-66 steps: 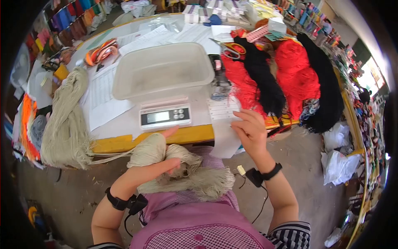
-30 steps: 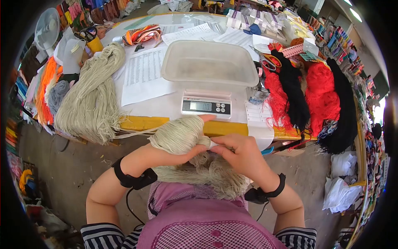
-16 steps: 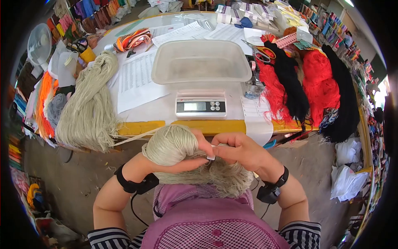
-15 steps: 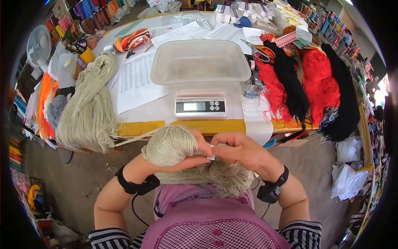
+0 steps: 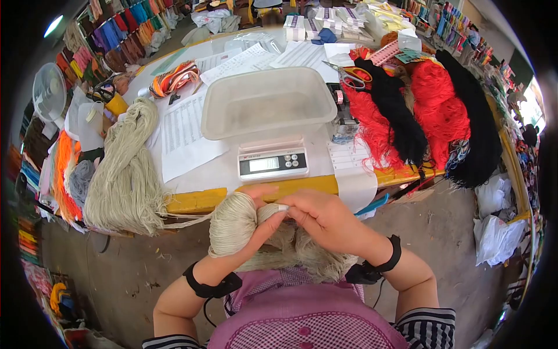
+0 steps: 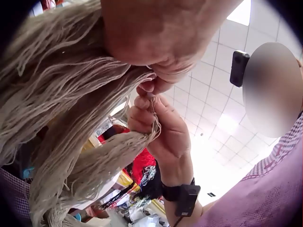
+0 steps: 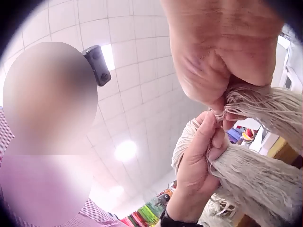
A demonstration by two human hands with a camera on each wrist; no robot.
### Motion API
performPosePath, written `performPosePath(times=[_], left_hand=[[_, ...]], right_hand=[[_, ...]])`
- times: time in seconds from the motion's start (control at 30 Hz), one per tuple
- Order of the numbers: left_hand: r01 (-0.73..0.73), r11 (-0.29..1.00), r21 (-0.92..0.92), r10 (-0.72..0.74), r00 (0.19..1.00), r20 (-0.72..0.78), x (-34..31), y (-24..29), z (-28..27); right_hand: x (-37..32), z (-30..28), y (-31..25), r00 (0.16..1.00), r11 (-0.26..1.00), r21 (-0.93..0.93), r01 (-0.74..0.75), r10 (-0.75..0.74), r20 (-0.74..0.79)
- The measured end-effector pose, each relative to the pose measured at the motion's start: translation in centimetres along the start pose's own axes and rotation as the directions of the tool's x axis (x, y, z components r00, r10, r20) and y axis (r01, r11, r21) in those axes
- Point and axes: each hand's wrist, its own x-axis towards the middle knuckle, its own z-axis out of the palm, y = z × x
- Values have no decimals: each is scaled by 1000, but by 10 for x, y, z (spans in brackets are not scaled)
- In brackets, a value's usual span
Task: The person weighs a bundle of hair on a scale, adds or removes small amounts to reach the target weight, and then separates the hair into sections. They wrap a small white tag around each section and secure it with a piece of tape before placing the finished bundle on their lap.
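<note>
Below the table's front edge, the left hand [image 5: 256, 232] grips a beige yarn ball [image 5: 231, 225], thumb and fingers round it. The right hand [image 5: 323, 218] meets it at the fingertips, pinching yarn near a small white piece [image 5: 283, 207]. In the left wrist view, the right hand [image 6: 163, 127] pinches thin strands while loose beige yarn [image 6: 61, 94] hangs beside the hands. The right wrist view has the left hand [image 7: 199, 161] against the wound yarn [image 7: 182, 144], its fingertips touching those of the right hand [image 7: 222, 52]. A strand runs left to a beige skein [image 5: 125, 174].
On the table stand a digital scale [image 5: 273, 166] and a translucent tray [image 5: 267, 104]. Printed sheets [image 5: 186, 139] lie left of it. Scissors [image 5: 351, 77], red yarn [image 5: 433, 99] and black yarn [image 5: 474, 116] are at the right. White bags [image 5: 497, 232] lie beyond.
The right hand has come from apart over the table edge to meet the left hand at the yarn. Most recently the yarn ball has turned more upright and the hands have tilted; the head view has shifted.
</note>
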Motion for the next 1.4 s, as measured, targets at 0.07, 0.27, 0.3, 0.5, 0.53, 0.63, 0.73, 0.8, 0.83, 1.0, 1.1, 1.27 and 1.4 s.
performPosePath(times=[0.07,0.27,0.3,0.5,0.53,0.63,0.73,0.8,0.83,1.0,1.1,1.27,1.4], left_hand=[[25,999,-35,-28,996,-83,0,-5,2],[157,942,-297,-158,987,23,-1,-22,1],[235,902,-362,-241,970,31,-1,-19,-3],[310,830,-464,-305,948,88,-7,-26,-11],[302,828,-473,-297,951,87,-8,-27,-11],[305,820,-484,-299,950,92,-8,-26,-13],[310,817,-486,-305,948,91,-9,-24,-17],[305,819,-486,-303,949,86,-10,-26,-19],[300,826,-477,-298,951,82,-11,-29,-20],[301,830,-469,-302,950,75,-12,-32,-21],[325,813,-482,-325,942,87,-12,-34,-23],[339,808,-482,-337,937,95,-13,-34,-24],[354,789,-502,-353,930,100,-11,-33,-24]], right_hand=[[1,1,-3,998,998,36,-58,58,-14],[10,-28,25,895,922,249,-297,359,-263],[12,-41,53,823,868,411,-280,437,-363],[38,-115,104,660,856,223,-466,504,-558],[42,-119,109,642,803,230,-550,583,-499],[49,-128,126,616,726,250,-640,680,-397],[56,-129,124,585,681,356,-641,732,-349],[57,-127,124,549,644,440,-626,764,-338],[57,-126,127,551,671,431,-603,742,-383],[50,-125,126,562,701,437,-564,713,-419],[44,-125,128,571,697,460,-550,716,-402],[28,-111,129,615,723,594,-352,657,-436],[18,-106,153,633,723,572,-387,659,-405]])
